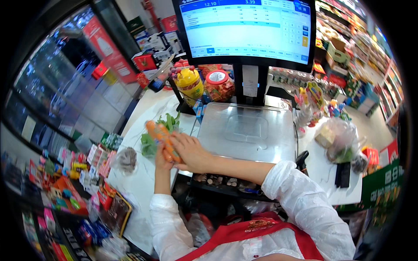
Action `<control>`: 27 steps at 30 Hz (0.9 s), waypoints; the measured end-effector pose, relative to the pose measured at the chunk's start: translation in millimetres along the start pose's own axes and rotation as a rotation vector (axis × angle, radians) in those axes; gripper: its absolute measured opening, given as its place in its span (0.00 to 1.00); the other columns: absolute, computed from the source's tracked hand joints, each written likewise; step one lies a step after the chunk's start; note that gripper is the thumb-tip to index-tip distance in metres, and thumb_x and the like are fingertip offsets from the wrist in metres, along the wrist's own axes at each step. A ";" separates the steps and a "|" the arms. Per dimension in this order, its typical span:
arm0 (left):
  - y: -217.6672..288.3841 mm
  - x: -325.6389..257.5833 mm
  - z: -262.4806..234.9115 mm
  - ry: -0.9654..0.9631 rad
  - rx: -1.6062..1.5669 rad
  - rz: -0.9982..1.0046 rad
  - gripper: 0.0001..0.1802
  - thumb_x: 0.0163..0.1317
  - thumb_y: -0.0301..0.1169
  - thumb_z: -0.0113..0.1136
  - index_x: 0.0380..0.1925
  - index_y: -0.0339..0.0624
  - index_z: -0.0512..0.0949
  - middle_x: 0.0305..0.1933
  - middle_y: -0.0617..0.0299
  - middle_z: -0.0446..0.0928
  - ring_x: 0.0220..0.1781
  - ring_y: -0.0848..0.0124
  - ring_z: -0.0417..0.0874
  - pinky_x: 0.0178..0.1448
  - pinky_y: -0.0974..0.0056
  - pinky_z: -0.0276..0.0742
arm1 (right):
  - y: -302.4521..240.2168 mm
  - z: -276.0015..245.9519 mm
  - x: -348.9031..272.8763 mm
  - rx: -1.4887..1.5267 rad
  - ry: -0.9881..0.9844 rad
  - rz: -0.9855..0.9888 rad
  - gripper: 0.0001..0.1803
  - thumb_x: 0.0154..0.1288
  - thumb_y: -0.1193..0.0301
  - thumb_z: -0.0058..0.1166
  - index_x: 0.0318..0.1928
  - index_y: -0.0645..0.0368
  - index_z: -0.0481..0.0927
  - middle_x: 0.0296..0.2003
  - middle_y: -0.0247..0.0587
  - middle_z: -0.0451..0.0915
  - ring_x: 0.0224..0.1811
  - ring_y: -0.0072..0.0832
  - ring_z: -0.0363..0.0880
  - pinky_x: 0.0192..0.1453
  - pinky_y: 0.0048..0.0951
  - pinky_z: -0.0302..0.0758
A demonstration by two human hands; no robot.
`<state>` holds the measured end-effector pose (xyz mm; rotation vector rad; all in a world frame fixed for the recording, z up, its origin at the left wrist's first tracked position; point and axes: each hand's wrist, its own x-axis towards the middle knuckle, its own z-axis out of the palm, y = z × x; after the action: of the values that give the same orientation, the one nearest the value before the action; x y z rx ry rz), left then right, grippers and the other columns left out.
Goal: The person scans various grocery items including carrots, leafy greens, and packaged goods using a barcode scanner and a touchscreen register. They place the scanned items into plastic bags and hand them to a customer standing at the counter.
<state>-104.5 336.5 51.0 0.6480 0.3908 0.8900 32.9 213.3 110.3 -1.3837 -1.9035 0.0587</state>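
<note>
So, orange pack (159, 132) w/ a two-sided grip

Person's left hand (163, 160) is clamped round the low end, right hand (188, 150) clamped across the side. Pack's tilted over the white counter (140, 179), right by the greens (170, 121). Prob light n a bit bendy, slick if it's plastic, tho contents r unclear. Best hold: round the middle, no hard squeeze.

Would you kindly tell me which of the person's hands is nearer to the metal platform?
The right hand: it is just left of the metal platform, while the left hand is farther to the left.
</note>
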 end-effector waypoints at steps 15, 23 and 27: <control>30.2 38.5 -323.9 0.719 0.757 0.028 0.23 0.56 0.40 0.58 0.49 0.46 0.65 0.43 0.54 0.71 0.39 0.58 0.78 0.40 0.55 0.77 | 20.8 26.2 -26.7 0.025 -0.226 0.200 0.31 0.51 0.75 0.59 0.57 0.65 0.64 0.63 0.55 0.56 0.61 0.48 0.63 0.62 0.40 0.65; 15.1 53.8 -216.7 1.201 1.566 -0.038 0.39 0.47 0.42 0.63 0.59 0.48 0.58 0.59 0.45 0.59 0.60 0.48 0.64 0.58 0.50 0.68 | -9.5 25.2 -22.1 -0.008 -0.395 0.170 0.27 0.52 0.79 0.58 0.55 0.66 0.67 0.64 0.55 0.56 0.58 0.49 0.66 0.60 0.41 0.67; 22.3 51.9 -261.9 1.051 1.555 0.431 0.31 0.53 0.39 0.59 0.57 0.41 0.66 0.60 0.41 0.59 0.64 0.46 0.57 0.65 0.48 0.57 | -18.2 24.2 -19.3 0.071 -0.421 0.173 0.27 0.52 0.80 0.57 0.55 0.66 0.68 0.64 0.54 0.56 0.60 0.47 0.65 0.59 0.39 0.67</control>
<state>-235.5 482.0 -131.8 1.6813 2.0568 1.1963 6.3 199.2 90.9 -1.5755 -2.0849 0.5349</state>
